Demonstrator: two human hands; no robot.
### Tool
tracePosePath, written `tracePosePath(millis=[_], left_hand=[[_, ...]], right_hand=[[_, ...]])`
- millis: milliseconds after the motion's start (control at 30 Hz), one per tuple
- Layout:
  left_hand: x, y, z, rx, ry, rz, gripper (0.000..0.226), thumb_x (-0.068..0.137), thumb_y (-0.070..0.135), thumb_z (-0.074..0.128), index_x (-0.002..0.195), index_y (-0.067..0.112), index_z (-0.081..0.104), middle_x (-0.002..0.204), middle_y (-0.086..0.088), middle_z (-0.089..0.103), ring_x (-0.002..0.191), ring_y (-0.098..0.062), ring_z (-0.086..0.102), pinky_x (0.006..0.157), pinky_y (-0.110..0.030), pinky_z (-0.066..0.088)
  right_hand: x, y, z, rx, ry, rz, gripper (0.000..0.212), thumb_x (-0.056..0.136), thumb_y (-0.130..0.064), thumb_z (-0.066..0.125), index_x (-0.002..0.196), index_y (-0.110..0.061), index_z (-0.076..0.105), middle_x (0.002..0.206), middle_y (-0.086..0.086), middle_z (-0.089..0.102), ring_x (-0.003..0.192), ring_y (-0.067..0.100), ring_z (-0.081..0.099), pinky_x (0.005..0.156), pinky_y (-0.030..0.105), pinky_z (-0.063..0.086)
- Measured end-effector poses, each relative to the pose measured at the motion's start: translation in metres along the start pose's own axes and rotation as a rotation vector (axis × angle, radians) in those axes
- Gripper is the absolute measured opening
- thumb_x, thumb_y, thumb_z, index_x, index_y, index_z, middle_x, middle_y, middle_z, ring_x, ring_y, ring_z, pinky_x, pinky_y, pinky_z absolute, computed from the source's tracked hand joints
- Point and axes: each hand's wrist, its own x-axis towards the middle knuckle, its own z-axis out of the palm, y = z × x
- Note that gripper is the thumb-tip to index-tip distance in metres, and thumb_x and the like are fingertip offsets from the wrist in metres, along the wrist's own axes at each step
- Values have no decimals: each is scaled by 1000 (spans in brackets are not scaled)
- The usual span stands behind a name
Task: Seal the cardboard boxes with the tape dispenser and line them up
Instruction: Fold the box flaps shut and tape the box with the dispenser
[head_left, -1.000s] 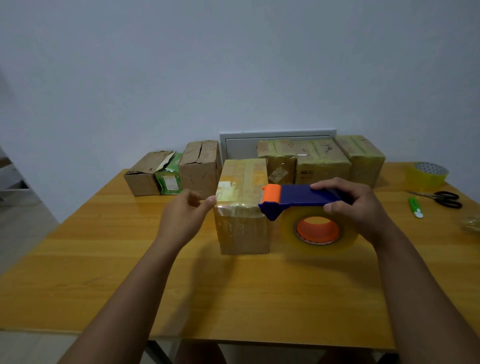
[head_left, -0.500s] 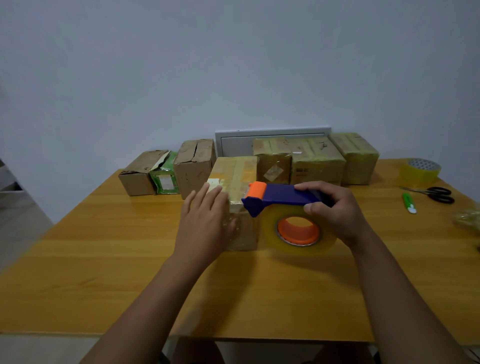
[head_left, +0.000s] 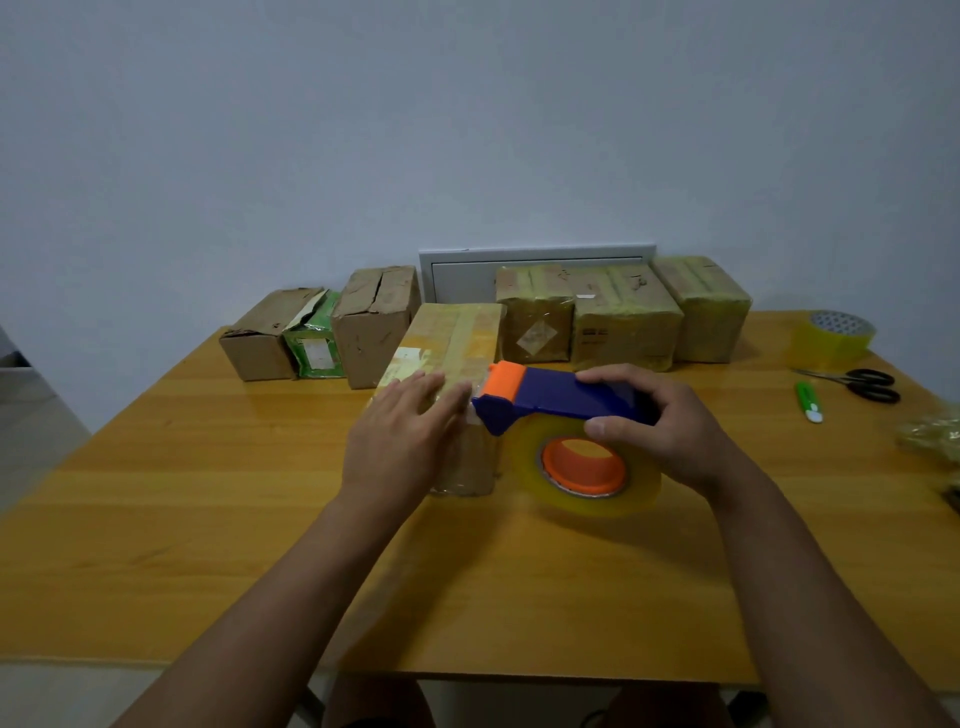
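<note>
A taped cardboard box (head_left: 457, 338) stands at the table's middle. My left hand (head_left: 400, 441) lies flat with straight fingers on the box's near top edge and front face, pressing the tape. My right hand (head_left: 660, 431) grips the blue body of the tape dispenser (head_left: 550, 400). Its orange nose touches the box's right near corner, and its tape roll (head_left: 587, 467) hangs beside the box. Three tape-wrapped boxes (head_left: 623, 317) sit in a row at the back. Two plain brown boxes (head_left: 374, 322) and a green packet stand at the back left.
The wooden table (head_left: 208, 493) has a spare tape roll (head_left: 831, 338), black scissors (head_left: 872, 384) and a green cutter (head_left: 808, 400) at the right. Crumpled clear tape (head_left: 935, 431) lies at the right edge. A white panel leans on the wall behind the boxes.
My left hand went from the box's left side onto its near top edge and front, fingers flat. The dispenser's nose came against the box's right corner.
</note>
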Motion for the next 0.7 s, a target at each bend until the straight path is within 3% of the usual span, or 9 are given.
tracePosePath(millis=[67,133,233,367,500,700], left_hand=[[1,2,-3,-7,-31,-16,40,90,36,54,126,23,62,126,-14,63,114,-34,61,88,-46,52],[1,5,-5,3,-38,-20,39,85,35,62,123,23,64,124,-14,64,112,-35,62,83,-46,54],[2,8,-10,18,-45,-13,40,83,32,68,121,22,65,121,-15,65,107,-37,63,77,-46,55],[1,6,-12,63,-55,25,46,89,34,62,134,27,57,124,-16,63,110,-37,62,81,-48,54],[2,3,-12,119,-114,62,64,81,33,75,140,31,50,124,-16,63,106,-36,63,75,-46,56],[4,-1,-11,143,-163,79,66,84,35,72,144,35,43,128,-14,59,108,-34,62,72,-44,56]], right_hand=[[-5,0,-12,-26,-11,-4,52,62,-59,71,113,-49,63,113,-24,59,97,2,60,71,18,51],[-8,-1,-21,-51,-25,-2,51,63,-57,73,112,-51,64,111,-29,58,97,-2,58,70,15,50],[-5,-4,-24,-99,-73,4,48,68,-46,75,115,-43,64,115,-21,57,99,-5,56,71,13,49],[7,-11,-20,-189,-143,-10,48,69,-49,73,115,-42,64,113,-17,57,96,-2,56,71,10,46],[12,-12,-26,-205,-163,7,45,68,-51,72,112,-46,65,112,-15,59,95,0,56,72,15,46],[23,-19,-21,-145,-160,31,39,70,-46,72,108,-36,72,107,-8,66,92,8,62,77,23,49]])
